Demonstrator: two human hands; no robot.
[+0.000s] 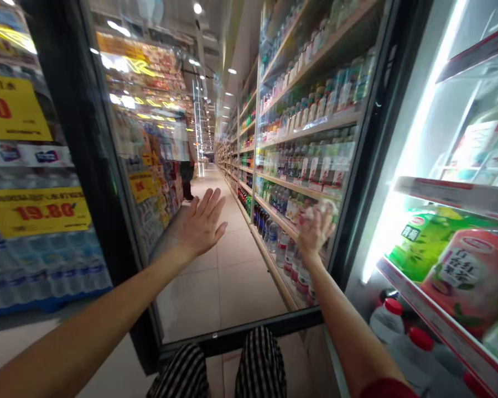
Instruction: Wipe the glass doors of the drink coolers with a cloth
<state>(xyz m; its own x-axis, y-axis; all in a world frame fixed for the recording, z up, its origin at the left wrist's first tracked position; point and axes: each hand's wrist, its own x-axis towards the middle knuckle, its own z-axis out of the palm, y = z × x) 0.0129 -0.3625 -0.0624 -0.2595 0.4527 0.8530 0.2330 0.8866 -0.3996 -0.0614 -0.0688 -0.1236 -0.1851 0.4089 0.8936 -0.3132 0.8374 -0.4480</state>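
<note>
In front of me stands a glass door (219, 309) with a black frame. My left hand (201, 224) lies flat against the pane, its fingers stretched out and holding nothing. Farther right, near the door's right edge, my right hand (314, 235) is up at the glass with bent fingers. A small crumpled whitish cloth (327, 208) shows at its fingertips; motion blurs it, so its exact kind is unclear.
Lit cooler shelves (452, 193) on the right hold drink pouches (477, 276) and red-capped bottles (392, 318). Bottled water packs (66, 265) with yellow price signs (37, 213) stand left. Through the glass show shelves of bottles (307, 110) and a person (186, 171) in the aisle.
</note>
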